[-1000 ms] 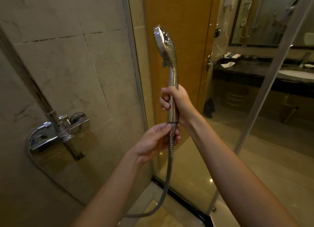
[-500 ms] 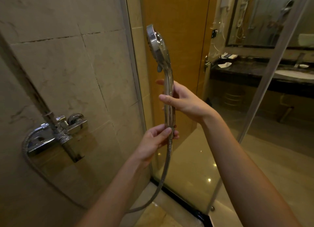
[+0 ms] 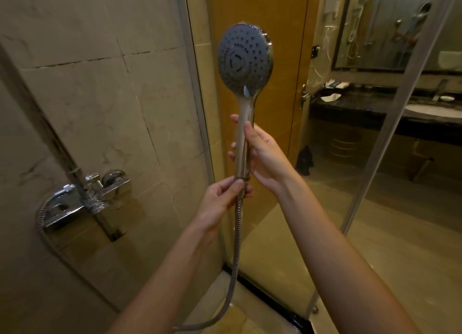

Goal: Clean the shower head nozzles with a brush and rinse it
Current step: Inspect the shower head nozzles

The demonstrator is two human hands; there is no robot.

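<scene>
Shower head (image 3: 245, 58): centre frame, upright, long axis vertical, nozzle face toward the camera, above both hands.
Right hand (image 3: 262, 153): grips the handle (image 3: 246, 108) mid-length, thumb in front, fingers behind.
Left hand (image 3: 222, 198): just below, pinching the handle's base where the hose (image 3: 236, 246) joins.
Next move: probably the left hand lets go to fetch a brush; none is visible.
Around: tap (image 3: 85, 198) lower left on the tiled wall (image 3: 100, 96), glass door (image 3: 262, 246) behind; nothing covers the nozzles.

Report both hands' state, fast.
Left hand: pinches the shower head at its bottom end.
Right hand: grips the shower head higher up.
</scene>
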